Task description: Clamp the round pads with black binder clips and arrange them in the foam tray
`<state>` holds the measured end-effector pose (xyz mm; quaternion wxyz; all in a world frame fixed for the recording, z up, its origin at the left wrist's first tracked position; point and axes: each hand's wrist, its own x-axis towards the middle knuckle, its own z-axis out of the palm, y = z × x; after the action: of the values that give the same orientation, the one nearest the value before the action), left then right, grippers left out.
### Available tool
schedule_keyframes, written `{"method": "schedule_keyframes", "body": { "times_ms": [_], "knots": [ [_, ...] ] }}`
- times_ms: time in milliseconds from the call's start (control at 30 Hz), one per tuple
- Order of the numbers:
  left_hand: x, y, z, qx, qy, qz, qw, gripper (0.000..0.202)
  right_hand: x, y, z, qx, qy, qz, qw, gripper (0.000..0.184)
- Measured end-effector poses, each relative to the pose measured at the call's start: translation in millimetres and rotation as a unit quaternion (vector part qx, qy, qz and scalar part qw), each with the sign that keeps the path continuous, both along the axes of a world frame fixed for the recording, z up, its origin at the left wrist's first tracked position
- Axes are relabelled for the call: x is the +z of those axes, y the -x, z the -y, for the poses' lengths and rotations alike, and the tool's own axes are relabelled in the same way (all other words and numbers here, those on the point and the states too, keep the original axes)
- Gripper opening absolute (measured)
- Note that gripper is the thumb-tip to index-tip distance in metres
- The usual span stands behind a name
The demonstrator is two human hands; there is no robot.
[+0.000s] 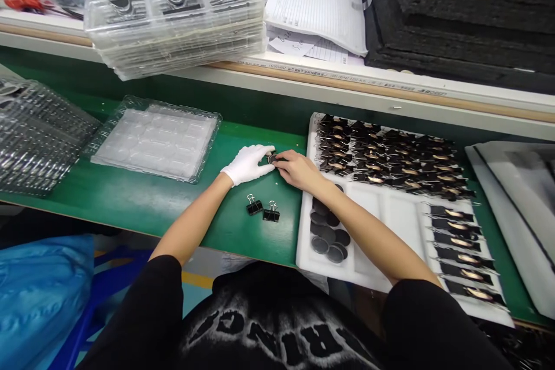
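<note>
My left hand [248, 165], in a white glove, and my bare right hand [300, 170] meet over the green bench. Between their fingertips is a small dark round piece [272, 158], partly hidden by the fingers. Both hands are closed on it. Just nearer to me, two black binder clips [254, 205] with silver handles lie on the bench. Under my right forearm a white tray [368, 199] holds loose black discs [321, 244] in its left compartment. Rows of black clipped parts [390, 153] with shiny metal bits fill its far side, and several more run down its right side.
A clear plastic blister tray [156, 139] lies left of my hands, beside stacked clear trays [39, 133]. On the shelf [390, 84] stand more stacked trays [173, 23], papers [316, 8] and black foam blocks [459, 11]. White foam sheets [515, 208] lean at the right.
</note>
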<state>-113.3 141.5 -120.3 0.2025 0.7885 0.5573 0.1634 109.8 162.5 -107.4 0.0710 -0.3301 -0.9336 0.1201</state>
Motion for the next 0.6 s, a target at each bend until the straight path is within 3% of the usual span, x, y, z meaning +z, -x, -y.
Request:
{"method": "schedule_keyframes", "body": {
  "times_ms": [100, 233, 300, 400, 467, 600],
  "knots": [
    [21.9, 15, 10, 0.033, 0.035, 0.012, 0.999, 0.037, 0.9, -2, 7, -0.013, 0.000, 0.019, 1.000, 0.048],
    [58.9, 27, 43, 0.022, 0.127, -0.049, 0.990, 0.056, 0.1, -4, 10, -0.033, 0.017, 0.014, 0.999, 0.048],
    [67.8, 24, 63, -0.015, 0.179, -0.102, 0.978, 0.053, 0.3, -3, 9, -0.049, 0.031, 0.000, 0.998, 0.043],
    [63.1, 16, 84, -0.078, 0.193, -0.144, 0.967, 0.046, 0.0, 2, 5, -0.106, 0.054, -0.036, 0.992, 0.057],
    [54.4, 13, 85, -0.092, 0.186, -0.104, 0.973, 0.049, -0.9, 7, 2, -0.144, 0.071, -0.061, 0.985, 0.076],
    [46.3, 11, 63, 0.035, 0.143, 0.119, 0.982, 0.052, 1.3, 16, -4, -0.199, 0.126, -0.140, 0.962, 0.092]
  ]
}}
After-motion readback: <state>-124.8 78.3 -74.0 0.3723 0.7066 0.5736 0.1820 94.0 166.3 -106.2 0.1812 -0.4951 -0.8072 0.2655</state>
